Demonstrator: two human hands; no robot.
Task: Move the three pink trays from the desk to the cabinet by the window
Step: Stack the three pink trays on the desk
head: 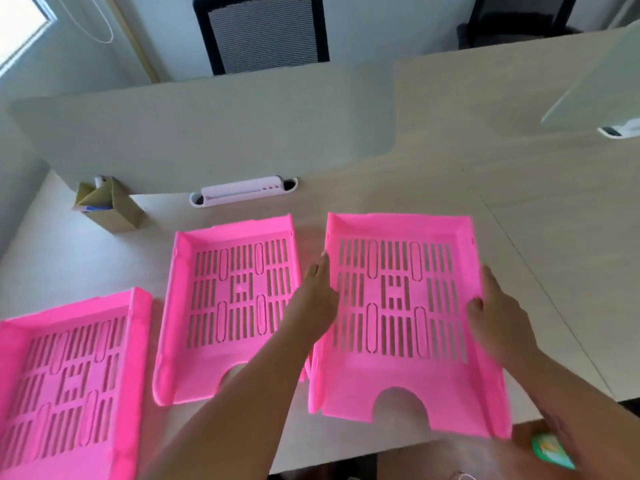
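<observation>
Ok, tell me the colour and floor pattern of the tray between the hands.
Bright pink; the right tray has a floor of slotted grid openings, seen in the head view.

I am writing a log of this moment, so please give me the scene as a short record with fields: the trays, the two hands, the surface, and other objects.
trays: three pink trays, all on the desk
right tray: held at both side walls, front edge past the desk edge
middle tray: untouched, left forearm crosses above it
left tray: untouched, partly out of frame
left hand: on the right tray's left wall
right hand: on the right tray's right wall
other objects: cardboard pen holder, white cable slot, divider panel
task status: no tray moved to the cabinet yet
</observation>
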